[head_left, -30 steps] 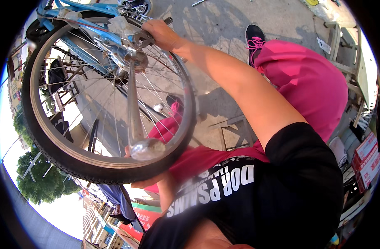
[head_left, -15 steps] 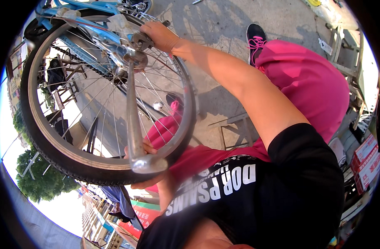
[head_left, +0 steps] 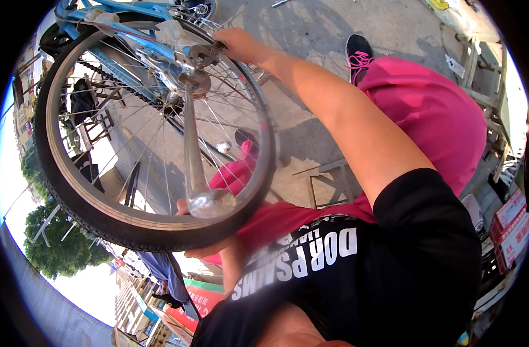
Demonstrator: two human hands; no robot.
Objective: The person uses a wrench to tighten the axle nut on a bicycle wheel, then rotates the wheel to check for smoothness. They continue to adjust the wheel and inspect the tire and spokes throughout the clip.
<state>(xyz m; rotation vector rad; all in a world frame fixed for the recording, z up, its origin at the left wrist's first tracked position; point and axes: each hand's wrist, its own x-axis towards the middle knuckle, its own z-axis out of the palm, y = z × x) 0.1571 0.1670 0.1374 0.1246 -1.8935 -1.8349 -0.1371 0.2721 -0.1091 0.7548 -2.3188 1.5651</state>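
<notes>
A light blue bicycle fills the upper left, its spoked wheel facing me. My right hand is closed on an adjustable wrench by the wheel's hub; the handle is mostly hidden in the grip. From the hub a long silver metal bar extends toward me, ending in a broad rounded piece that looks wrapped in clear plastic. Low on the wheel, my left hand grips the tyre and rim. Its fingertips show inside the rim behind the bar's end; the tyre hides the rest.
Beneath the bicycle is grey concrete ground. A small wooden stool stands near my legs. Red and white boxes are stacked at the right, below a wooden frame. A person's blue-clad leg shows at the lower left.
My right hand has shifted slightly right with the wrench. The wheel has moved a little right, and the bar's near end has risen in the picture. My left hand stays on the tyre.
</notes>
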